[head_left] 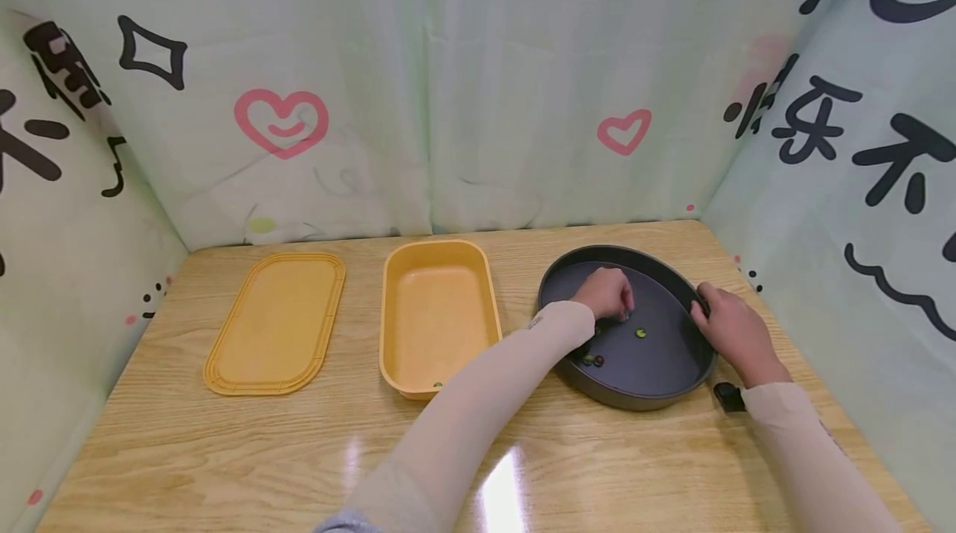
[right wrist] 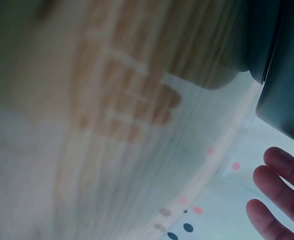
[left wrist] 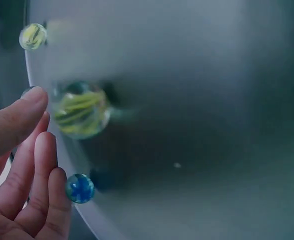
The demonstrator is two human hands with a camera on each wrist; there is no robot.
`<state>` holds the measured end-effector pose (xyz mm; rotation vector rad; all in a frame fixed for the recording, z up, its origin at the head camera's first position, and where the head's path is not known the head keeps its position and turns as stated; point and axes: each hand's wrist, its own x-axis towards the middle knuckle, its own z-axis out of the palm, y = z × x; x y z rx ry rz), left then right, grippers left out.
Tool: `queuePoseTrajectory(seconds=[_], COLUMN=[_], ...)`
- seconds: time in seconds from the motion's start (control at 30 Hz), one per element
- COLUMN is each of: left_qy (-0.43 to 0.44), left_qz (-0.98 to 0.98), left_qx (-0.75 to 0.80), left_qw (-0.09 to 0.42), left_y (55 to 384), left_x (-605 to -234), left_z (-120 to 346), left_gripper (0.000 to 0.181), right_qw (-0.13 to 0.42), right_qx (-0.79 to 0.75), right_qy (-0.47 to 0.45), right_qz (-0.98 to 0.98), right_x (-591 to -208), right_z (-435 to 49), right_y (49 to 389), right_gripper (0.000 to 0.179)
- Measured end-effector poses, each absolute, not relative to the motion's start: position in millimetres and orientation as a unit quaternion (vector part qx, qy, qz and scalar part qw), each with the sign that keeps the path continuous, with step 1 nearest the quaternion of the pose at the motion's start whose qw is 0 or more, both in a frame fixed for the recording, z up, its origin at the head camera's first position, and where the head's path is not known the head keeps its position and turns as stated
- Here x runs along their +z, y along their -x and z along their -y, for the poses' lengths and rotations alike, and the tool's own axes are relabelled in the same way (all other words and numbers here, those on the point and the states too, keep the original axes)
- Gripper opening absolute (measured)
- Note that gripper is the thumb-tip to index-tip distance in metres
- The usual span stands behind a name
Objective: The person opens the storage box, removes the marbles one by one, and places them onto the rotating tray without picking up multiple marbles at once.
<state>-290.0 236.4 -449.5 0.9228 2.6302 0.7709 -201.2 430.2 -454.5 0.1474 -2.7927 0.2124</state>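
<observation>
A round dark grey pan (head_left: 657, 367) stands at the right of the table, with several glass marbles in it. My left hand (head_left: 607, 292) is inside it, thumb and fingertips together; the rounded edge of a marble shows behind the thumb tip in the left wrist view. Near those fingers lie a blue marble (left wrist: 80, 188), a large-looking blurred yellow-green marble (left wrist: 82, 110) and another yellow-green marble (left wrist: 33, 36). At the pan's right rim, my right hand (head_left: 735, 334) holds the edge. Its fingers (right wrist: 279, 187) show below the dark pan wall (right wrist: 292, 85) in the right wrist view.
A yellow rectangular box (head_left: 441, 317) stands left of the pan, a small green marble (head_left: 438, 384) at its near end. Farther left lies a flat yellow lid (head_left: 276, 324). Printed curtains (head_left: 448, 101) wall the wooden table (head_left: 246, 458) at the back and sides.
</observation>
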Motion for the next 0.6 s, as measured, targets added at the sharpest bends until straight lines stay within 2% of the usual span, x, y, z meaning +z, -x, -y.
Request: queuePoseTrajectory(seconds=[0.33,0.6], left_qy=[-0.321,-0.346], left_qz=[-0.903,-0.89], left_qx=[0.257,0.271], left_qw=[0.127,0.117], left_y=[290,291], left_x=[-444,-425], left_z=[-230,-220], left_gripper=[0.01,0.007], right_qw=[0.166,0.165], right_qx=[0.074,0.076], right_qy=[-0.049,-0.049], right_qz=[0.982,0.982], right_x=[-455,-453], right_z=[-430,-428], right_y=[201,200], right_gripper=[0.02,0.02])
